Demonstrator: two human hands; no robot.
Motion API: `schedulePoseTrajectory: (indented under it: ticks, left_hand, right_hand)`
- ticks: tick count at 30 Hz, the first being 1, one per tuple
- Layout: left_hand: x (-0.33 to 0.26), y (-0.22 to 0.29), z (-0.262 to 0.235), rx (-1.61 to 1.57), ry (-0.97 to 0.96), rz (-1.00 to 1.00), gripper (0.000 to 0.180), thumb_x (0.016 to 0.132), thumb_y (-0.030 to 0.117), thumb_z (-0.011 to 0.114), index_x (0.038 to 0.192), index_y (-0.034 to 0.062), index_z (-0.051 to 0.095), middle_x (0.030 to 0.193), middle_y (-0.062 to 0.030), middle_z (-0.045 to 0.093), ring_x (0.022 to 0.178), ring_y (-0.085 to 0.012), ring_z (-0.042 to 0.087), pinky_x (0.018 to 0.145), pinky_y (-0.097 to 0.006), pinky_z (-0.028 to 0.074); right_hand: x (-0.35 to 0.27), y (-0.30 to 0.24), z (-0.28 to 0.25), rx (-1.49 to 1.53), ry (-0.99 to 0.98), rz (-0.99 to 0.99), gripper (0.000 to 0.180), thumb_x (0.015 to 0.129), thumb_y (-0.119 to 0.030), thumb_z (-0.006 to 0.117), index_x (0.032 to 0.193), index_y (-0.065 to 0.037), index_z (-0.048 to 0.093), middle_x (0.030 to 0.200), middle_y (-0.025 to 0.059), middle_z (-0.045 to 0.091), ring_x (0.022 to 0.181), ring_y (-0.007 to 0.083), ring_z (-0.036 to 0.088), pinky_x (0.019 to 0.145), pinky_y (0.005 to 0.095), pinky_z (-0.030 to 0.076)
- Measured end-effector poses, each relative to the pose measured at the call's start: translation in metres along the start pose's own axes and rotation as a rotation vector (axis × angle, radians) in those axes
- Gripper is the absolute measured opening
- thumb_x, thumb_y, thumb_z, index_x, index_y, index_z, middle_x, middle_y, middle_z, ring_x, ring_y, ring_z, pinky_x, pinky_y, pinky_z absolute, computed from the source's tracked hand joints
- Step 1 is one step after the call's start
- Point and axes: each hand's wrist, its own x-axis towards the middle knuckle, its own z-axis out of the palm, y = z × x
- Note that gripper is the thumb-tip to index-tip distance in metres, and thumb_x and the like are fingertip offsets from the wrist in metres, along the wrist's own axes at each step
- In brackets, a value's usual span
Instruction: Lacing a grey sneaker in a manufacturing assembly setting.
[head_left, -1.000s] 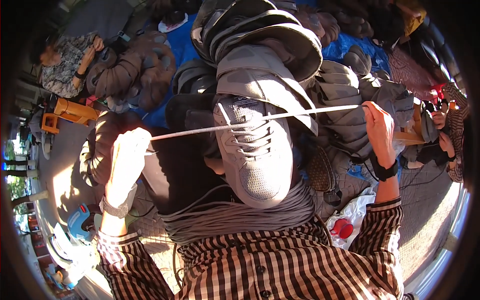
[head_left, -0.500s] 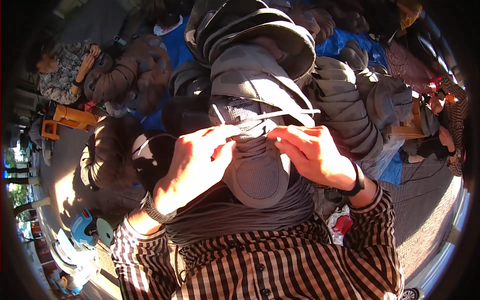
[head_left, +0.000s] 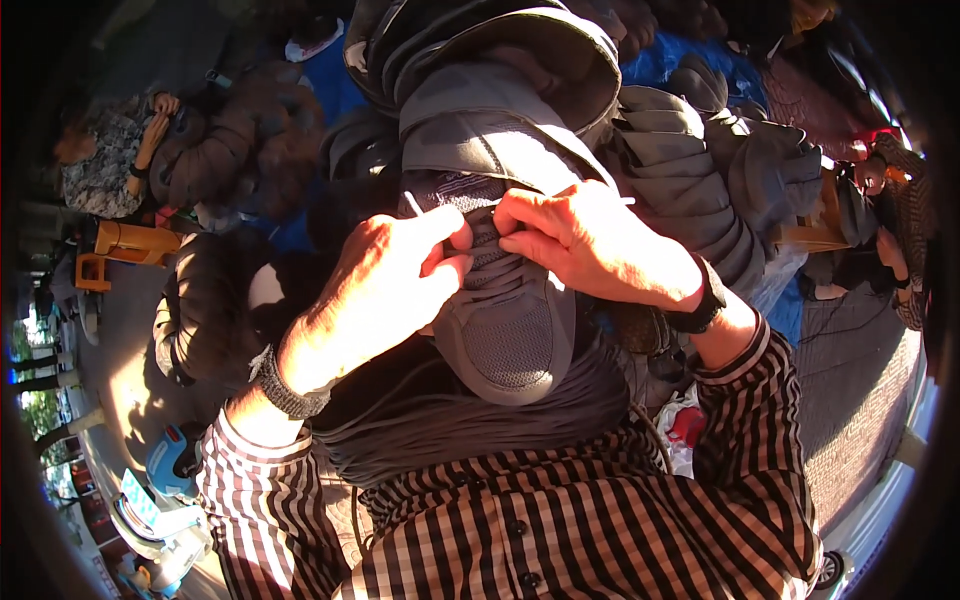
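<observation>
A grey shoe upper (head_left: 505, 345) with a mesh toe lies before me, toe pointing toward my body. My left hand (head_left: 385, 285) is closed in a pinch at the left side of its lacing. From the other side, my right hand (head_left: 590, 250) pinches a light shoelace (head_left: 413, 204) over the tongue. One lace tip sticks up beside the left fingers, and another end shows past the right knuckles. Fingers hide the upper eyelets. Behind the upper, more grey shoe uppers (head_left: 480, 75) are nested in a stack.
Dark grey strands (head_left: 400, 440) lie bunched across my lap. Stacked uppers (head_left: 670, 170) stand at right, and another stack (head_left: 195, 310) at left. Yellow-orange stools (head_left: 130, 245) and co-workers are at both sides. A blue sheet (head_left: 690, 65) spreads behind.
My right hand has moved left and up over the tongue, nearer my left hand. The left hand has shifted slightly left. The long lace end is now mostly hidden behind the right hand.
</observation>
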Motion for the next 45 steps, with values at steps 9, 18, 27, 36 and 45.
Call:
schedulePoseTrajectory:
  ticks: [9, 18, 27, 36, 45]
  left_hand:
    - [-0.002, -0.006, -0.003, 0.042, -0.019, 0.042, 0.008, 0.084, 0.007, 0.059, 0.08, 0.0005, 0.057, 0.059, -0.0119, 0.059, 0.052, -0.0244, 0.062, 0.053, -0.032, 0.047]
    - [-0.014, -0.018, 0.003, -0.165, 0.155, -0.034, 0.006, 0.087, 0.002, 0.058, 0.093, 0.0009, 0.059, 0.067, -0.0072, 0.061, 0.054, -0.0106, 0.059, 0.052, -0.024, 0.047]
    - [-0.034, -0.009, 0.018, -0.013, 0.274, 0.166, 0.015, 0.082, 0.001, 0.065, 0.097, 0.0008, 0.067, 0.077, -0.0075, 0.067, 0.053, -0.008, 0.055, 0.051, -0.022, 0.046]
    - [-0.017, 0.002, 0.015, 0.049, 0.092, 0.035, 0.007, 0.082, 0.005, 0.063, 0.087, 0.0034, 0.059, 0.066, -0.0135, 0.063, 0.057, -0.0305, 0.063, 0.055, -0.035, 0.049]
    - [-0.005, -0.001, 0.002, -0.065, -0.066, 0.048, 0.004, 0.079, 0.003, 0.058, 0.082, 0.0014, 0.055, 0.058, -0.0121, 0.057, 0.052, -0.022, 0.059, 0.053, -0.032, 0.045]
  right_hand:
    - [0.001, 0.018, 0.0, 0.334, 0.023, -0.064, 0.01, 0.089, -0.011, 0.06, 0.09, -0.004, 0.053, 0.059, 0.0065, 0.048, 0.051, 0.0186, 0.047, 0.051, 0.03, 0.038]
    - [-0.008, 0.008, 0.002, 0.787, -0.013, 0.23, 0.005, 0.092, -0.003, 0.055, 0.095, -0.002, 0.051, 0.061, -0.0004, 0.05, 0.052, 0.0065, 0.044, 0.051, 0.0225, 0.036]
    - [-0.028, -0.002, 0.017, 0.333, 0.284, -0.082, 0.007, 0.088, 0.001, 0.057, 0.095, 0.0, 0.06, 0.074, 0.0058, 0.059, 0.054, 0.0127, 0.051, 0.055, 0.0254, 0.04]
    - [-0.011, -0.015, 0.005, 0.013, 0.009, 0.061, 0.013, 0.085, -0.014, 0.066, 0.094, -0.008, 0.059, 0.067, 0.0106, 0.061, 0.062, 0.0293, 0.063, 0.058, 0.0346, 0.049]
    - [-0.015, -0.008, 0.007, -0.053, 0.044, 0.019, 0.014, 0.085, -0.015, 0.066, 0.092, -0.008, 0.057, 0.065, 0.0104, 0.059, 0.058, 0.0275, 0.06, 0.055, 0.0345, 0.047]
